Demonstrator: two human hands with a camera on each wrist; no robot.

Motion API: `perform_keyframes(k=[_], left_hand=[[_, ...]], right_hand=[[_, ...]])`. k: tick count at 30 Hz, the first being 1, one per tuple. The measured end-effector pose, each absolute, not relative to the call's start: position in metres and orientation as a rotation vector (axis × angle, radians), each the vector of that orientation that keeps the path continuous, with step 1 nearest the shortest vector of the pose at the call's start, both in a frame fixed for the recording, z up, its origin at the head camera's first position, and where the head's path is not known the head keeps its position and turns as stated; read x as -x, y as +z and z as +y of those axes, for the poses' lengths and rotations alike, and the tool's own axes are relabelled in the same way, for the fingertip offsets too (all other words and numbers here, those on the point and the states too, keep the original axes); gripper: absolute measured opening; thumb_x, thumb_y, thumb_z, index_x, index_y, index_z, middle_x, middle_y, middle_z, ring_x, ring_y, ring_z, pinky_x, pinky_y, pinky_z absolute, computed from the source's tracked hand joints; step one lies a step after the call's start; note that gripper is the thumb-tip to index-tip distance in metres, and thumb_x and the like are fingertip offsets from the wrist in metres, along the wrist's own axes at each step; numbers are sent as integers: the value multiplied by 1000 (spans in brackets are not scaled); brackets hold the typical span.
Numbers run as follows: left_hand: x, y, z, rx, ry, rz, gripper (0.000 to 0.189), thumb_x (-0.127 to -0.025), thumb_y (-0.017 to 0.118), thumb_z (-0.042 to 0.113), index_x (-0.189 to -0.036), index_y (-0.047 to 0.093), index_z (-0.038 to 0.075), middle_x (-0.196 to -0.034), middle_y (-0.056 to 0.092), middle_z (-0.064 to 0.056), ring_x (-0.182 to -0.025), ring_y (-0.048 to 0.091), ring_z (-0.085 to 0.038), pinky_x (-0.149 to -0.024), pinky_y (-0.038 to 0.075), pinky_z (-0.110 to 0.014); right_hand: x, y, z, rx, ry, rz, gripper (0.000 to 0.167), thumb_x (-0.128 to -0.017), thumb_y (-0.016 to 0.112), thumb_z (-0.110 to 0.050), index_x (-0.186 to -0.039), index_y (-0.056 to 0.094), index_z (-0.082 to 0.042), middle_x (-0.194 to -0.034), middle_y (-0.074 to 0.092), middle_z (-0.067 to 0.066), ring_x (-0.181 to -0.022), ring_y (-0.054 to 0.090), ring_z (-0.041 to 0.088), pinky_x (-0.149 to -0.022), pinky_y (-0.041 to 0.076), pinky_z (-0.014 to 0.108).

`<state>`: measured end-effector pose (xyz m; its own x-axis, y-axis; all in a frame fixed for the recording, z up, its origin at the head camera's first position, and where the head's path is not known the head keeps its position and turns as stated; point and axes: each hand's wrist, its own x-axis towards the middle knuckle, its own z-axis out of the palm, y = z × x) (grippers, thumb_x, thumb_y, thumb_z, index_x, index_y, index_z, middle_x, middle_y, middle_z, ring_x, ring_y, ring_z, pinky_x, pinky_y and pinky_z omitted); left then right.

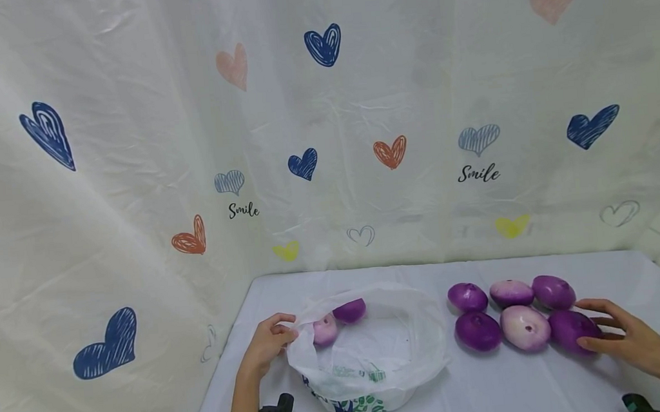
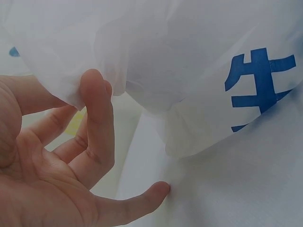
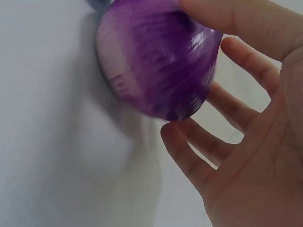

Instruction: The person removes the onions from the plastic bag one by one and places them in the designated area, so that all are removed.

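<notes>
A white plastic bag (image 1: 379,393) with green and blue print stands wide open on the table, two onions (image 1: 350,311) inside it at the back left. My left hand (image 1: 270,345) pinches the bag's left rim between thumb and fingers; the left wrist view shows the thin film (image 2: 61,85) between them, the little finger stretched away. On the right, my right hand (image 1: 625,331) has its thumb and fingers around a dark purple onion (image 1: 569,332), the front right one of a group. That purple onion (image 3: 156,61) looks blurred and shiny in the right wrist view.
Several more onions lie close together in two rows right of the bag, among them a pale one (image 1: 526,327) and a dark one (image 1: 477,331). A white cloth covers the table (image 1: 467,395). Behind it hangs a white curtain (image 1: 334,115) printed with hearts.
</notes>
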<state>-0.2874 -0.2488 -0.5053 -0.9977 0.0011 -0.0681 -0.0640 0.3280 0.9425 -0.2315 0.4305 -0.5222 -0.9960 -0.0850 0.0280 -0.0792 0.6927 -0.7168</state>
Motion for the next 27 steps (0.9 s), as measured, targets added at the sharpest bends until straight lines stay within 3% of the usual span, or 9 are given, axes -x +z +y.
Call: perform_keyframes(k=[2,3,5,6,10,13,16,20,27], left_hand=[[288,-505,-249,61,1787,2514,28,-93,71,8,-120,68,7,-84,66,-7,-72,55,-20,-62,45,-32],[288,-505,-249,61,1787,2513,28,-93,71,8,-120,68,7,-84,66,-7,-72,54,-20,-62,45,-32],[288,-506,-249,60,1789,2510,28,-93,71,8,-120,68,7,-84,66,-7,-71,54,-19,-62,45,-32],[288,-506,-249,59,1790,2509,28,-93,71,8,-120,68,7,-84,66,-7,-71,54,-19,-62,45,-32],[289,-506,-249,52,1792,2505,28,-93,70,8,-120,67,7,-83,65,-6,-71,54,-19,-61,44,-32],[290,-506,-249,50,1794,2501,28,-93,70,7,-120,67,6,-83,65,-5,-71,54,-19,-61,44,-32],[290,-506,-250,52,1794,2503,28,-92,70,6,-120,67,6,-82,65,-5,-70,54,-19,-61,44,-31],[290,-507,-250,59,1791,2510,27,-92,70,7,-119,68,6,-83,65,-5,-70,54,-19,-61,44,-30],[291,-507,-250,69,1794,2505,27,-92,71,7,-119,68,7,-83,65,-5,-70,55,-19,-61,44,-30]], right_hand=[[233,-517,428,121,-1184,2895,70,-98,68,-34,-152,33,-8,-139,43,1,-114,58,18,-82,56,49],[233,-516,427,128,-1169,2914,70,-98,69,-34,-152,33,-6,-141,41,11,-118,56,18,-83,56,43],[234,-512,423,142,-1158,2941,72,-98,69,-35,-151,32,-3,-146,32,28,-124,48,44,-82,52,25],[234,-510,421,149,-1160,2953,73,-98,69,-35,-151,31,-2,-149,29,31,-126,44,46,-80,47,17],[233,-498,405,182,-1181,3013,73,-97,70,-35,-150,32,0,-154,26,34,-130,35,48,-105,41,23],[231,-488,392,250,-1217,3070,68,-95,72,-30,-147,38,-2,-151,38,17,-129,41,8,-108,39,22],[230,-481,377,357,-1263,3114,62,-92,76,-23,-143,45,-4,-133,46,-17,-107,32,-25,-79,34,1],[227,-468,349,467,-1320,3094,58,-91,77,-18,-141,50,-8,-125,43,-40,-107,40,-27,-79,42,4],[226,-463,286,745,-1445,3049,42,-91,75,-8,-130,60,-11,-122,60,-25,-105,59,-8,-85,49,13]])
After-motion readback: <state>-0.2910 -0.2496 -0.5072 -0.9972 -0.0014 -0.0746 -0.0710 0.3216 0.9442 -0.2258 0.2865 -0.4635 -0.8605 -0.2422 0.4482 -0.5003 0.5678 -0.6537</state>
